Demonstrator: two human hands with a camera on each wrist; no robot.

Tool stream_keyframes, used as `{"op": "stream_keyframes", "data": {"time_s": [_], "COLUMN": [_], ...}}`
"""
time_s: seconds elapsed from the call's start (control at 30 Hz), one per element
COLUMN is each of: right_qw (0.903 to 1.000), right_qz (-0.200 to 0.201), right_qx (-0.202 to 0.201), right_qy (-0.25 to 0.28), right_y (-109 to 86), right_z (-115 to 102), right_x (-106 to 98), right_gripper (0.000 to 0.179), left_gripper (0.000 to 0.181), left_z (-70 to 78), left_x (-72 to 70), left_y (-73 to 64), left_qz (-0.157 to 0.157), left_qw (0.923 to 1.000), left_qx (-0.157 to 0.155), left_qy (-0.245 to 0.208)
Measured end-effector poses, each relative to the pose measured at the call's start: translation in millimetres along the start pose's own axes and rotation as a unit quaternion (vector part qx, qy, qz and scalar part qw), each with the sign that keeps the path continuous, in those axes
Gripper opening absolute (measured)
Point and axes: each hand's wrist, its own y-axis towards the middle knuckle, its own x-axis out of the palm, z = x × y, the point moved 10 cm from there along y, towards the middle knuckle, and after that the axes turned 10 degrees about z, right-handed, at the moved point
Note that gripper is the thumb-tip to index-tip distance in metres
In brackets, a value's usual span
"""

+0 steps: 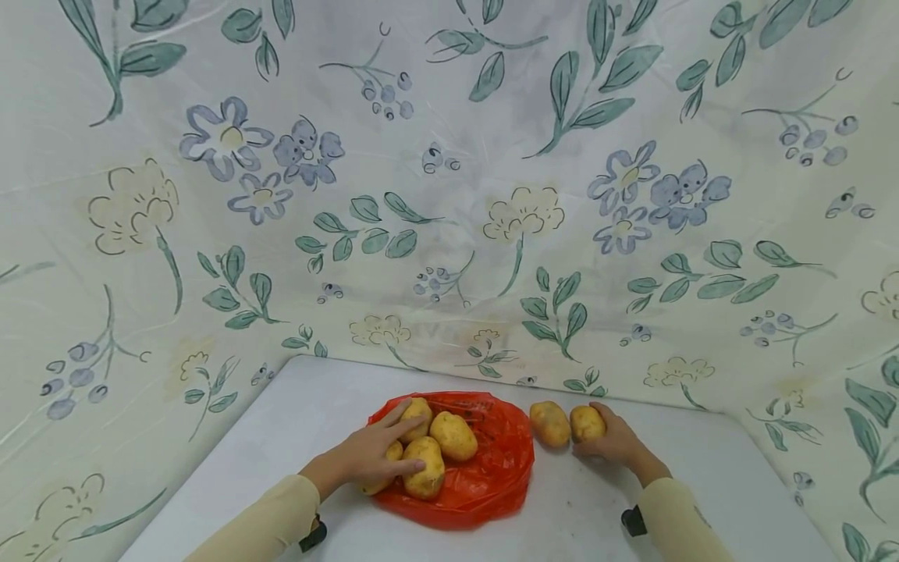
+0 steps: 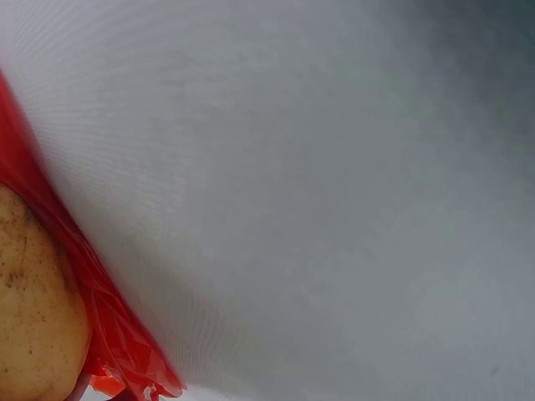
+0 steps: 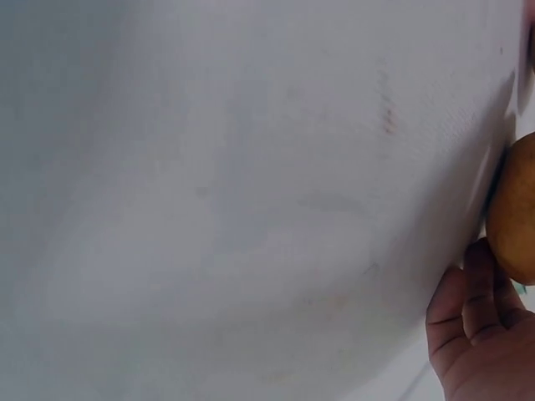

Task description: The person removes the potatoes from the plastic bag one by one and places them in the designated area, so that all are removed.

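Observation:
A red plastic bag [image 1: 492, 484] lies spread on the white table with several yellow potatoes on it. My left hand [image 1: 361, 454] rests over the potatoes at the bag's left side, fingers extended toward the back potato [image 1: 416, 417] and thumb across the front potato [image 1: 424, 472]. Another potato [image 1: 455, 437] sits beside these on the bag. To the right of the bag, my right hand [image 1: 614, 445] grips a potato [image 1: 587, 424] from its right side. A second loose potato [image 1: 550, 425] lies between that one and the bag. In the right wrist view, fingertips meet the potato's lower edge.
The white tabletop [image 1: 576, 515] extends around the bag. A floral-patterned cloth [image 1: 449, 172] hangs behind the table and along both sides. Dark wrist devices [image 1: 634, 521] show beneath the cream sleeves [image 1: 684, 519].

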Motion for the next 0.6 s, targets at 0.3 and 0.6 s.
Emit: {"op": "stream_keyframes", "data": {"time_s": [0.3, 0.6], "right_qw": [0.9997, 0.9992], "right_qz": [-0.023, 0.014], "right_qx": [0.01, 0.03], "right_qy": [0.001, -0.023], "right_y": [-4.4, 1.0], "right_z": [-2, 7], "right_x": [-4, -33], "right_gripper": [0.115, 0.103], "left_gripper": [0.081, 0.082], "left_z": [-0.6, -1.7], "left_x": [0.8, 0.4], "left_y": [0.0, -0.2], "left_qz": [-0.002, -0.004], "left_qw": [1.0, 0.9999], "left_qx": [-0.004, -0.01], "left_qy": [0.003, 0.005]}}
